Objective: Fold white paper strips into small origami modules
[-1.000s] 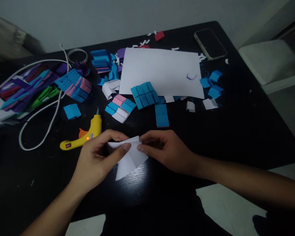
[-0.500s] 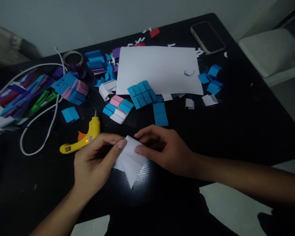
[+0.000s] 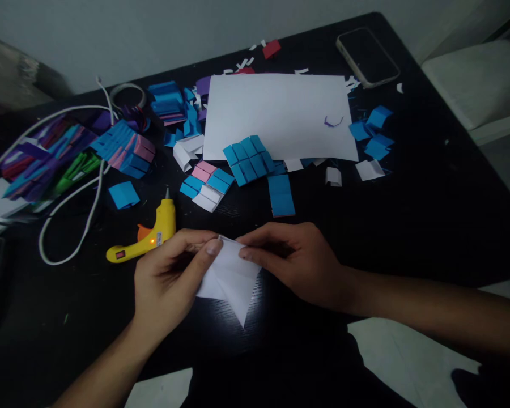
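So the piece in work is the small folded white paper [image 3: 236,277], up off the black table [image 3: 408,226] between both hands, close to the near edge. The left hand [image 3: 170,277] has its upper left part pinched, thumb flat on the near face and fingers tucked behind. The right hand [image 3: 306,263] nips the upper right edge between thumb and fingertips (what those fingers do round the back I can't tell, the paper hides it).

Progress-wise, I'd call this one partway: there's a crease running down it and a narrow fold along the top, but the lower end hangs loose in a point, so it doesn't look finished to me.

Elsewhere, some stuff looks done. There's a blue gridded paper panel [image 3: 247,160] overlapping the corner of a big white sheet [image 3: 276,107], and a pink, blue and white paper panel [image 3: 207,187] just beside it. Loose blue folded pieces [image 3: 378,148] lie off to the right with a little white folded piece [image 3: 334,177] nearby, apparently not joined to anything.

The yellow glue gun [image 3: 165,221] lies just beyond the left hand, orange light on, nobody holding it. No glue visible on the white piece that I can make out.
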{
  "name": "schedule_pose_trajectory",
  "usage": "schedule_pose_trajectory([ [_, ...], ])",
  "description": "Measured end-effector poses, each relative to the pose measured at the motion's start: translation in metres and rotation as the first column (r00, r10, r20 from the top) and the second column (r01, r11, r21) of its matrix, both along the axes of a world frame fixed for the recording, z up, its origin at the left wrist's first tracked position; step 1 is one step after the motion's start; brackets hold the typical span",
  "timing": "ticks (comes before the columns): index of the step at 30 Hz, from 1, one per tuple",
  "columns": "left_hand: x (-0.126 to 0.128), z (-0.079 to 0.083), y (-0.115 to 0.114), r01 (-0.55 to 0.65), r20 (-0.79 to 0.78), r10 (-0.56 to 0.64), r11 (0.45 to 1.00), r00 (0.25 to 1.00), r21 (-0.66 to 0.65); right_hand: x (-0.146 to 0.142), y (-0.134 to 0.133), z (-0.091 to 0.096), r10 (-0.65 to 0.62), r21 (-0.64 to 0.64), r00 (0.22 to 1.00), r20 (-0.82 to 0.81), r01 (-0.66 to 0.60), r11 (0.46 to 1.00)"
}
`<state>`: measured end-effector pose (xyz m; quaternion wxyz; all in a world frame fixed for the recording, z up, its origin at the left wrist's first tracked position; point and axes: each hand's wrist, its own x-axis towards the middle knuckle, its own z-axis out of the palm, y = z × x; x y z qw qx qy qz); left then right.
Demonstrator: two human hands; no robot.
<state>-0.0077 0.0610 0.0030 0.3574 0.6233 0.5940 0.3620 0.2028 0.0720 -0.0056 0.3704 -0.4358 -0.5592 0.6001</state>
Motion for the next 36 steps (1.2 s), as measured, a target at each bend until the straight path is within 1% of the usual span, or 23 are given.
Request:
schedule_pose_trajectory([
  [6, 0.0012, 0.0006, -0.0011, -0.024, 0.008, 0.024, 1.000, 1.000, 0.000, 0.0010, 0.0004, 0.0024, 0.014, 0.036, 1.000, 0.025, -0.015, 0.999],
  [14, 0.0014, 0.0011, -0.0027, -0.023, 0.015, 0.023, 1.000, 1.000, -0.009, 0.0024, -0.0004, 0.0018, 0.022, 0.082, 1.000, 0.022, -0.023, 0.996],
  [18, 0.0019, -0.0002, -0.0031, -0.014, 0.025, 0.014, 1.000, 1.000, 0.006, 0.0017, -0.0002, 0.0032, 0.021, 0.087, 1.000, 0.021, -0.023, 0.996],
  [21, 0.0038, -0.0008, -0.0028, -0.014, 0.044, 0.013, 1.000, 0.999, 0.021, 0.0013, -0.0004, 0.0042, 0.026, 0.053, 1.000, 0.014, -0.027, 0.998],
  [24, 0.0046, 0.0002, -0.0015, -0.022, 0.063, 0.020, 0.999, 0.998, 0.039, 0.0014, -0.0002, 0.0044, 0.029, -0.013, 1.000, -0.003, -0.029, 1.000],
  [28, 0.0009, 0.0024, 0.0005, 0.009, 0.080, -0.007, 1.000, 0.997, -0.016, 0.0013, 0.0025, 0.0041, -0.009, -0.109, 0.999, -0.052, 0.004, 0.994],
  [31, -0.0023, 0.0030, 0.0014, 0.027, 0.081, -0.023, 0.999, 0.996, -0.047, 0.0012, 0.0049, 0.0046, -0.029, -0.154, 0.997, -0.076, 0.017, 0.988],
  [36, -0.0022, 0.0025, 0.0013, 0.048, 0.090, -0.044, 0.998, 0.995, -0.038, 0.0005, 0.0056, 0.0053, 0.004, -0.207, 0.998, -0.063, -0.017, 0.978],
])
